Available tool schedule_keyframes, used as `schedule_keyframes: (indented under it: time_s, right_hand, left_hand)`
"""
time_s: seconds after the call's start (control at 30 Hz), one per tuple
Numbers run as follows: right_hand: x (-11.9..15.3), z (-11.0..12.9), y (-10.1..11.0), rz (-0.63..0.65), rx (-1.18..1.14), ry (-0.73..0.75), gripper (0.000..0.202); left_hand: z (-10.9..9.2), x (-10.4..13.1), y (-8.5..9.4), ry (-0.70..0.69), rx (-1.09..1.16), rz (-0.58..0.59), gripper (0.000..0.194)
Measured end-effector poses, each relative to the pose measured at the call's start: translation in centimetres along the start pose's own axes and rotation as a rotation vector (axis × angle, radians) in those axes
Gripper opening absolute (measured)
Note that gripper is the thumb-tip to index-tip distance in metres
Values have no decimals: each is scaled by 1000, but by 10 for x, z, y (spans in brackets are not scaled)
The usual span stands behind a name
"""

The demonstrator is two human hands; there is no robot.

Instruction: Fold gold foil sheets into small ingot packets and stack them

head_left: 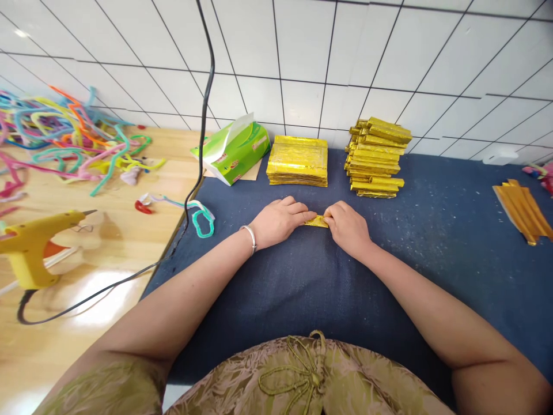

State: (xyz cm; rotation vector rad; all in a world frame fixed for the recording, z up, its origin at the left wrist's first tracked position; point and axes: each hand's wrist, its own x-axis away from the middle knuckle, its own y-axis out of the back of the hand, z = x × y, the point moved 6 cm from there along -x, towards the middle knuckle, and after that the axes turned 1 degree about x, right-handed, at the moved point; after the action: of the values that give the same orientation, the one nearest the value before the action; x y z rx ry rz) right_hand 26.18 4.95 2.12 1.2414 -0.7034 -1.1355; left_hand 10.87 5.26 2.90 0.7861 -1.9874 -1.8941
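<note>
A narrow folded strip of gold foil paper (318,221) lies on the dark blue cloth between my two hands. My left hand (280,222), with a silver bangle at the wrist, has its fingers pressed together over the strip's left end. At the other end, my right hand (348,228) pinches the strip between thumb and curled fingers. Just beyond them sits a flat stack of gold foil paper sheets (298,160). To its right is a pile of folded gold foil strips (375,155).
A green tissue pack (242,151) stands behind my left hand. On the wooden table (129,230) at left are a yellow glue gun (37,242), its black cord (206,98) and tangled pipe cleaners (64,132). More gold strips (523,210) lie far right. White tiled wall (302,52) behind.
</note>
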Motion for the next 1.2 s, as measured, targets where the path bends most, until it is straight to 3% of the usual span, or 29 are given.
schedule_keyframes:
  time_s: [0.47,0.63,0.8,0.93,1.07,1.2]
  right_hand:
    - [-5,2,-3,80,110,28,13]
    - [-4,1,-4,59,75,27,12]
    - [-2,-1,-3,25,43,48,16]
    - [4,7,5,0,29,91,25]
    - [13,31,11,-55,3,237,39]
    - [21,48,-9,107,-7,350,65]
  left_hand:
    - [-1,1,1,-36,-19,-22,37]
    - [-10,2,-2,-59,-9,-2,36]
    - [-22,11,-8,12,64,26,40]
    - [-30,18,-11,47,110,45,55]
    - [-31,20,-12,59,126,56,58]
    - [-32,21,-11,55,110,58,60]
